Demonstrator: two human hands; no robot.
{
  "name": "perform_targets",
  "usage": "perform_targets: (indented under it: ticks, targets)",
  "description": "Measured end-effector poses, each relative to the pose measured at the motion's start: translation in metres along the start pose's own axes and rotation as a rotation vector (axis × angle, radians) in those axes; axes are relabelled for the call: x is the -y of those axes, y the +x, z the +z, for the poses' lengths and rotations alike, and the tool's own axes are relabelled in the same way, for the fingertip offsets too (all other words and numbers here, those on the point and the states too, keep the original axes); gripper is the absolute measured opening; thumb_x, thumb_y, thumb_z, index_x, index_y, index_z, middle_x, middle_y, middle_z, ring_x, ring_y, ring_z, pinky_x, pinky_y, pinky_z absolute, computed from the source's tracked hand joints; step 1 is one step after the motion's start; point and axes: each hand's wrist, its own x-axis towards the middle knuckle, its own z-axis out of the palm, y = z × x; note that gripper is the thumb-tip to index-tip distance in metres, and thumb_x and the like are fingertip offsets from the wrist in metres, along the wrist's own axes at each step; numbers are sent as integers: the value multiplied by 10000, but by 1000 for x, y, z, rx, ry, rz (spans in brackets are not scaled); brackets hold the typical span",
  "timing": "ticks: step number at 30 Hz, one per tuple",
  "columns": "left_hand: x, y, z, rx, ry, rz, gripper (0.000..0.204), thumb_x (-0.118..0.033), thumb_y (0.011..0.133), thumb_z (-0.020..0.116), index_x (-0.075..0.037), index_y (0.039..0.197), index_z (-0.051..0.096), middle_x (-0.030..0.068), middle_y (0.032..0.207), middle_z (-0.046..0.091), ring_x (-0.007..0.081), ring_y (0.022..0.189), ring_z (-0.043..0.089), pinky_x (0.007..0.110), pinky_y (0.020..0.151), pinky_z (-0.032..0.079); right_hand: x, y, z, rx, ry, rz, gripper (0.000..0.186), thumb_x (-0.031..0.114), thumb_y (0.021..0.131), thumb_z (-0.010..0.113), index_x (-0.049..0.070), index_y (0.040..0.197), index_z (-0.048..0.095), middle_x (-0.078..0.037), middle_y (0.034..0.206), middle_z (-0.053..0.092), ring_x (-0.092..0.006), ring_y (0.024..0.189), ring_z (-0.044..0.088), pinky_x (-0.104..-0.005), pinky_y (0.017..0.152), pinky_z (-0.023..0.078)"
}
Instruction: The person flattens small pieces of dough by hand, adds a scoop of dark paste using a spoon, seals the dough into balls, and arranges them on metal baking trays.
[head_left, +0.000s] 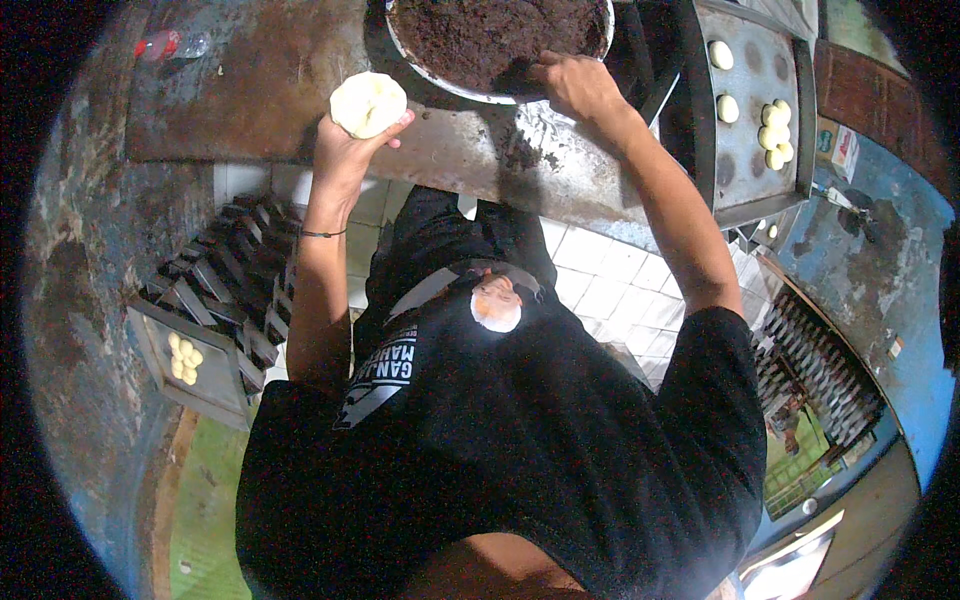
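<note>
Far left on a worn metal table (250, 110), a clear and red bottle (172, 45) lies on its side, while lower down a tray (222, 395) carries a cluster of pale dough balls (185, 360). The person's left hand (345, 150) holds up a flattened round of dough (368, 104), fingers curled beneath it in a half-open cup. At centre stands a basin (452, 90) of dark filling (500, 40). The right hand (585, 88) bends over its near rim, fingers curled inward; shadow makes it impossible to tell whether they grip a tool or filling. At right, another tray (743, 175) bears more dough balls (775, 135). The step appears to be scooping filling; the next move likely calls for a steady left palm and a measured portion at the round's middle.
</note>
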Motion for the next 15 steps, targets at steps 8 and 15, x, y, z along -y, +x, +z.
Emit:
perform_targets:
  ticks: [8, 15]
  targets:
    - [8, 13, 11, 70, 318, 208, 501, -187, 773, 937, 10, 1168, 701, 73, 1078, 776, 134, 959, 722, 313, 865, 585, -33, -10, -5, 57, 826, -35, 304, 149, 947, 622, -5, 1195, 706, -182, 1112, 747, -275, 1099, 704, -402, 992, 535]
    - [-5, 22, 38, 97, 408, 262, 531, -210, 750, 948, -6, 1171, 698, 99, 1092, 772, 173, 994, 729, 332, 912, 569, 63, -68, -105, -393, 1070, -80, 265, 87, 1011, 588, 88, 1234, 731, -125, 1102, 728, -245, 1070, 678, -351, 946, 522]
